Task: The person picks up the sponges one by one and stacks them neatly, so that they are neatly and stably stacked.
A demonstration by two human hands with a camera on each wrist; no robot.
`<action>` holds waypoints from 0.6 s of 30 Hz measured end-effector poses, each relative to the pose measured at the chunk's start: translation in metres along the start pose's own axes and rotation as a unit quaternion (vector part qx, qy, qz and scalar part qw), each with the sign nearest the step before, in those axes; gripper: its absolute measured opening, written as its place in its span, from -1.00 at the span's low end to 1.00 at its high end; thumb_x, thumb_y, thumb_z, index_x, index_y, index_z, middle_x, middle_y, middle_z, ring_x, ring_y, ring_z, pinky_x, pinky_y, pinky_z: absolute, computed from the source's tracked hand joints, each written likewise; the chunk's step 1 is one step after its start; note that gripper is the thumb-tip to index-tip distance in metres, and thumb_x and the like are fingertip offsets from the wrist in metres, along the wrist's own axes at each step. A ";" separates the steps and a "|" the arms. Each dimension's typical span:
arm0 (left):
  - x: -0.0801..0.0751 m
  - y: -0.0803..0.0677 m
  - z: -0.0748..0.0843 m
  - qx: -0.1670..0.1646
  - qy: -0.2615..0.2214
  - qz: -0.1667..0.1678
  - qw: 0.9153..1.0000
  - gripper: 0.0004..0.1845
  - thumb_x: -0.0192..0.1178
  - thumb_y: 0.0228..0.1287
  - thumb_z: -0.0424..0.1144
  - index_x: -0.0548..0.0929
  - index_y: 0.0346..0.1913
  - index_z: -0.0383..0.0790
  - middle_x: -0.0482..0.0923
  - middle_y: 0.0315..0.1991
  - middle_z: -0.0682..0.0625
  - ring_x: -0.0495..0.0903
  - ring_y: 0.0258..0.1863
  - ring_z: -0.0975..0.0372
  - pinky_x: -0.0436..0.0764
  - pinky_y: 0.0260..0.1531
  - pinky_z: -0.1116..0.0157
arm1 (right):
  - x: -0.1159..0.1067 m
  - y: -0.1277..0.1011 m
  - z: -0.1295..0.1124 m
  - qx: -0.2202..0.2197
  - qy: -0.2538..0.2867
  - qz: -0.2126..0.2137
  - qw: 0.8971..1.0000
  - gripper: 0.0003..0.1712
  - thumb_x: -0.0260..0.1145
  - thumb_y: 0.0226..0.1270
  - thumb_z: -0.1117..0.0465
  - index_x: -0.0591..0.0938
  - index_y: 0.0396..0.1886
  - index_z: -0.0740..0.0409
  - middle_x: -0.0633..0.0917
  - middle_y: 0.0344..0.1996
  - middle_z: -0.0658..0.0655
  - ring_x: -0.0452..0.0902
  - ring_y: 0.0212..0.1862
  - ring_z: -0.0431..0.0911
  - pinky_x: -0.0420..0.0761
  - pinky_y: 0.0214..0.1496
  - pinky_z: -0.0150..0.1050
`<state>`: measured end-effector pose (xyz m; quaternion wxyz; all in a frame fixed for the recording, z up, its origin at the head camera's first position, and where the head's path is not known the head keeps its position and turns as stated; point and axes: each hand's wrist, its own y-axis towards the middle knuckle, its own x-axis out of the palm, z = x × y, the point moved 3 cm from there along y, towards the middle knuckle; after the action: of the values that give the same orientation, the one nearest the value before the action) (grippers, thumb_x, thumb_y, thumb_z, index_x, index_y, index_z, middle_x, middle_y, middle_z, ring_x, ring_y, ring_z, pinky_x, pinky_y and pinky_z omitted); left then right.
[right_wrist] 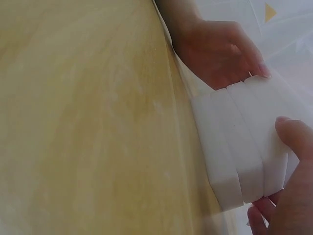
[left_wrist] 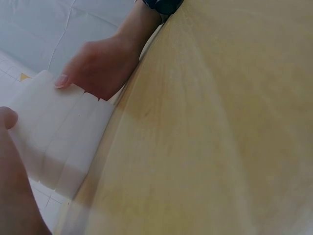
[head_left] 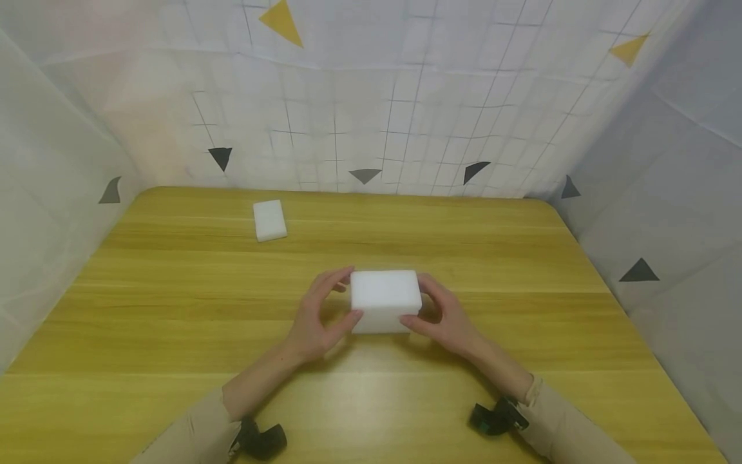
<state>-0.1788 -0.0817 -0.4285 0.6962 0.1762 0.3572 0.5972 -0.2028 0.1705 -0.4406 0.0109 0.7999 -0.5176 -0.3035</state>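
Note:
A stack of several white sponge-like blocks stands on the table in front of the person, its layers lying flat on one another. From the left, the left hand grips the stack, thumb on the near face and fingers toward the far corner. The right hand holds the opposite end in the same way. Seams between the blocks show clearly in the right wrist view, where the right thumb presses an upper layer. Fingertips behind the stack are partly hidden.
One more white block lies flat toward the back left of the wooden table. White patterned curtains close in the table at the back and sides. Dark wrist cameras sit at both sleeves.

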 end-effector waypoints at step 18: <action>0.000 -0.001 -0.004 -0.002 0.001 -0.003 1.000 -0.33 0.34 0.10 -0.36 0.43 0.32 -0.41 0.55 0.12 -0.14 0.50 0.09 0.02 0.60 0.03 0.17 | 0.004 0.001 -0.010 -0.036 0.083 0.048 0.995 -0.23 0.36 0.17 0.53 0.38 0.40 0.24 0.53 0.27 0.20 0.41 0.34 -0.08 0.30 0.47 -0.27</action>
<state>-0.1804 -0.0827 -0.4317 0.6981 0.1737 0.3573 0.5957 -0.1970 0.1638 -0.4338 0.0972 0.7957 -0.5413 -0.2536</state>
